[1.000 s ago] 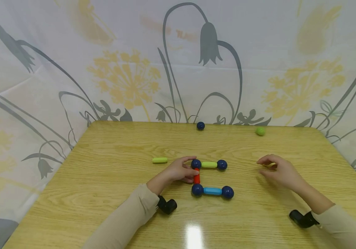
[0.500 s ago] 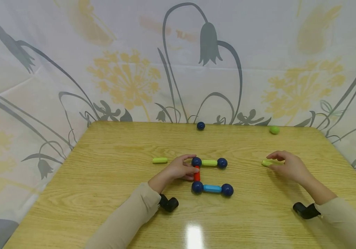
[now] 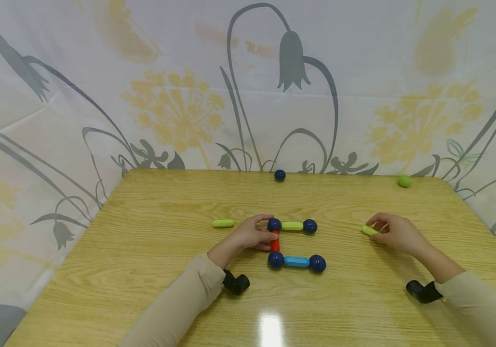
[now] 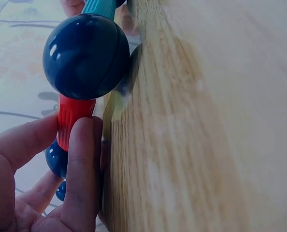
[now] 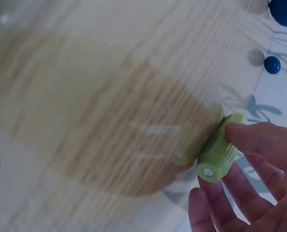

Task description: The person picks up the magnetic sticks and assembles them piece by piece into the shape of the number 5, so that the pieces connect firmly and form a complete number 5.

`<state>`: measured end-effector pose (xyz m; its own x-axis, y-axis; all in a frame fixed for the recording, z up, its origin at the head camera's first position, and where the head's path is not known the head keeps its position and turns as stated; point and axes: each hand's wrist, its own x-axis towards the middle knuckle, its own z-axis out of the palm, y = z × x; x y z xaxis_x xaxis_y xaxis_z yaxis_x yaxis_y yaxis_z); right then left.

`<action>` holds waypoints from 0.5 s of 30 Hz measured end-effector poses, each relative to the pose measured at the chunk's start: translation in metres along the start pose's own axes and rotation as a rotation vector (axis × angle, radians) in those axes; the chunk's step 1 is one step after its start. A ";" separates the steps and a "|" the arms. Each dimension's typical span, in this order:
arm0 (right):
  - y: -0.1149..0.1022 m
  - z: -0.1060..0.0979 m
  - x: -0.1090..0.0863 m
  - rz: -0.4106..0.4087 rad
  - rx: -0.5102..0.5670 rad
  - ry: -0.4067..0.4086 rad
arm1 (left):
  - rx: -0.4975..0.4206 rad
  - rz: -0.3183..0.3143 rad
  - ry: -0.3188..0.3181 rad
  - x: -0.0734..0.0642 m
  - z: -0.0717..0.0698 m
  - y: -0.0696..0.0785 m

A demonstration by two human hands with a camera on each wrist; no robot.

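Note:
My left hand (image 3: 252,234) pinches the red magnetic rod (image 4: 71,121) between thumb and fingers. That rod joins two dark blue balls; the near ball (image 4: 85,55) looms large in the left wrist view. From the far ball (image 3: 274,225) a yellow-green rod (image 3: 292,226) runs right to another dark blue ball (image 3: 310,226). A light blue rod (image 3: 297,261) leads from the near one to a ball (image 3: 317,263) at its right end. Over to the right, my right hand (image 3: 399,233) holds a loose yellow-green magnetic rod (image 5: 221,150), its metal end showing in the right wrist view.
Left of the joined pieces lies another yellow-green rod (image 3: 223,223). Near the wooden table's (image 3: 165,193) back edge are a single dark blue ball (image 3: 280,175) and a green ball (image 3: 404,180). A patterned cloth (image 3: 178,96) hangs behind the table.
The green ball has rolled right along the back. A yellow-green rod has come into sight in my right hand, which shifted slightly right. The joined pieces moved slightly away, with my left hand still gripping.

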<state>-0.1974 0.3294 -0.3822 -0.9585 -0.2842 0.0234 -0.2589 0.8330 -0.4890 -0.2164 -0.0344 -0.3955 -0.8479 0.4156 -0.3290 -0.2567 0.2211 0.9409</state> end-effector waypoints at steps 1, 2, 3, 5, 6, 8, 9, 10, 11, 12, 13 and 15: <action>-0.001 0.000 0.000 0.000 -0.003 -0.003 | 0.000 -0.001 0.000 0.000 0.000 0.000; -0.001 0.001 -0.001 -0.005 0.001 -0.008 | 0.000 -0.001 0.000 0.000 0.000 0.000; -0.003 0.002 -0.002 -0.005 0.004 -0.012 | -0.002 -0.003 0.000 0.000 0.000 0.000; -0.006 0.003 -0.004 -0.005 0.018 -0.020 | -0.004 -0.005 -0.001 0.000 0.000 -0.001; -0.007 0.004 -0.005 -0.008 0.028 -0.023 | -0.006 -0.005 -0.002 0.001 0.001 -0.001; -0.010 0.006 -0.007 -0.023 0.040 -0.036 | -0.008 -0.004 -0.003 0.001 0.001 -0.001; -0.012 0.007 -0.008 -0.031 0.046 -0.043 | -0.010 -0.005 -0.001 0.001 0.001 0.000; -0.014 0.008 -0.009 -0.037 0.051 -0.051 | -0.010 -0.006 0.000 0.001 0.001 -0.001; -0.017 0.010 -0.009 -0.043 0.056 -0.059 | -0.009 -0.005 0.001 0.001 0.001 -0.001; -0.019 0.011 -0.010 -0.051 0.059 -0.066 | -0.010 -0.006 0.004 0.000 0.001 0.000; -0.022 0.012 -0.010 -0.058 0.062 -0.075 | -0.009 -0.005 0.006 0.000 0.001 -0.001; -0.028 0.014 -0.012 -0.067 0.073 -0.088 | -0.011 -0.007 0.009 0.000 0.001 -0.001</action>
<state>-0.1772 0.3030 -0.3817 -0.9241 -0.3817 -0.0172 -0.3099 0.7749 -0.5509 -0.2160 -0.0340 -0.3962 -0.8502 0.4063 -0.3348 -0.2676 0.2141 0.9394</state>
